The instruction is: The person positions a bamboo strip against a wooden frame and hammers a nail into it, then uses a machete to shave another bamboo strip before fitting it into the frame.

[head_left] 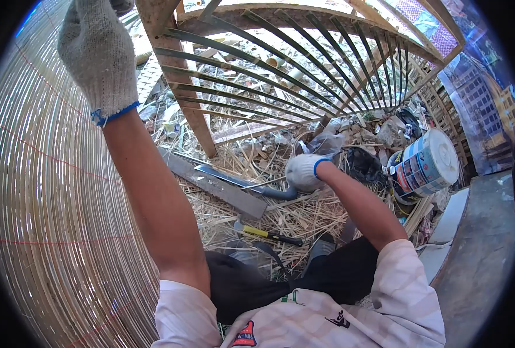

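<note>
My left hand [98, 55], in a white knitted glove with a blue cuff, is raised at the upper left beside a wooden post. Its fingers look curled, but the top edge cuts them off, so whatever they hold is hidden. Low in the middle, my right hand [305, 173], gloved alike, is closed at the end of the thick grey handle of a machete [228, 176]. That long blade slants across the straw beside a wooden plank [217, 187]. Nearer my feet lies a hammer [269, 234] with a yellow and black handle.
A wooden frame with fanned bamboo slats [269, 64] stands ahead. A screen of thin bamboo strips [54, 191] fills the left side. To the right are a tilted paint bucket [425, 165], a black plastic bag [363, 166] and a grey board [478, 232]. Straw and rubble cover the ground.
</note>
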`<state>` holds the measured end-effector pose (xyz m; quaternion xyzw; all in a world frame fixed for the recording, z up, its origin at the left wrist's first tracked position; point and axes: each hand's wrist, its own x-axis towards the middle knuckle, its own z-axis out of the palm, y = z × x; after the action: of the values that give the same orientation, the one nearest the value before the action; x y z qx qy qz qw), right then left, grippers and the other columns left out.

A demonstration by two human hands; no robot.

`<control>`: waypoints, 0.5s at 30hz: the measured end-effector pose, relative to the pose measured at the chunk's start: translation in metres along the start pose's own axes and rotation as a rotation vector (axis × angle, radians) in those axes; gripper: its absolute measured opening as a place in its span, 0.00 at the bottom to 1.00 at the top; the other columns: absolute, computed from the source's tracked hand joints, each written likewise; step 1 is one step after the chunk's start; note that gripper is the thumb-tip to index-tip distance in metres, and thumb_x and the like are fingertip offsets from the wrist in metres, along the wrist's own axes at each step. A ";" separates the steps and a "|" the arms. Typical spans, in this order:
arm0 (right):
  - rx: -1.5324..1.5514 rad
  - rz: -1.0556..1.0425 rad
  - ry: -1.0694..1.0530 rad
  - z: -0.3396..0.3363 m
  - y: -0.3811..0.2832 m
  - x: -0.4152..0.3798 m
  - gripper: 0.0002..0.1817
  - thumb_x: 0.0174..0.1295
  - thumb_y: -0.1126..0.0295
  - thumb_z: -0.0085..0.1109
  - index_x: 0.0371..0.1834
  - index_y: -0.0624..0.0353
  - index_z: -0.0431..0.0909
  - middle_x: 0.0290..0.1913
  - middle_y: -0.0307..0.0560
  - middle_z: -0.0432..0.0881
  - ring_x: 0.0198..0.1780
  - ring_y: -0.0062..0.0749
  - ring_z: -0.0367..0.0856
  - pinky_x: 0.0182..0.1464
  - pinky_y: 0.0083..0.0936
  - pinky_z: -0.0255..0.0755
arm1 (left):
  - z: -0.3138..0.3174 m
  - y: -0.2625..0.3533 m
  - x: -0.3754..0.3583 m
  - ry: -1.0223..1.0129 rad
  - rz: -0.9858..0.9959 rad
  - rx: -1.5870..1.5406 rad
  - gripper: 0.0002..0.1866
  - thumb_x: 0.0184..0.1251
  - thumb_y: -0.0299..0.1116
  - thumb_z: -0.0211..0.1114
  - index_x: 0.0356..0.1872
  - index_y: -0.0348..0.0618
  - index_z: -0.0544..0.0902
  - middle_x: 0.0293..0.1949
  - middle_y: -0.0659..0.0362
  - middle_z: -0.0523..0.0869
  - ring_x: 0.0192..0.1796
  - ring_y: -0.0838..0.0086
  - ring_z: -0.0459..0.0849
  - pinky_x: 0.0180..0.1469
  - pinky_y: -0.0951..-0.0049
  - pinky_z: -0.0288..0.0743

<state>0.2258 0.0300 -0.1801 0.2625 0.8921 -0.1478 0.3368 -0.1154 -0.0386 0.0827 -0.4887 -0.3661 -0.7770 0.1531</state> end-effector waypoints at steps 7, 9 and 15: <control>0.737 0.060 0.484 -0.135 0.015 -0.112 0.18 0.79 0.59 0.57 0.48 0.62 0.90 0.29 0.37 0.83 0.32 0.19 0.79 0.37 0.23 0.74 | 0.009 0.009 -0.005 -0.031 -0.232 0.095 0.25 0.82 0.56 0.61 0.45 0.41 0.92 0.38 0.59 0.91 0.42 0.76 0.86 0.52 0.72 0.79; 0.875 -0.017 0.590 -0.147 0.022 -0.130 0.19 0.81 0.58 0.55 0.49 0.64 0.89 0.28 0.35 0.81 0.31 0.18 0.77 0.36 0.22 0.72 | 0.012 0.010 -0.008 -0.096 -0.256 0.080 0.25 0.83 0.55 0.61 0.43 0.42 0.92 0.35 0.62 0.88 0.39 0.78 0.83 0.49 0.72 0.76; 1.082 -0.174 0.790 -0.166 0.036 -0.160 0.19 0.81 0.60 0.53 0.52 0.65 0.88 0.34 0.34 0.79 0.34 0.16 0.72 0.37 0.17 0.67 | 0.024 0.011 -0.010 -0.096 -0.242 0.117 0.22 0.84 0.53 0.61 0.41 0.44 0.88 0.26 0.68 0.77 0.29 0.84 0.73 0.32 0.77 0.68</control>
<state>0.2614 0.0738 0.0462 0.3560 0.7663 -0.4933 -0.2070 -0.0884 -0.0299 0.0851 -0.4680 -0.4738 -0.7428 0.0689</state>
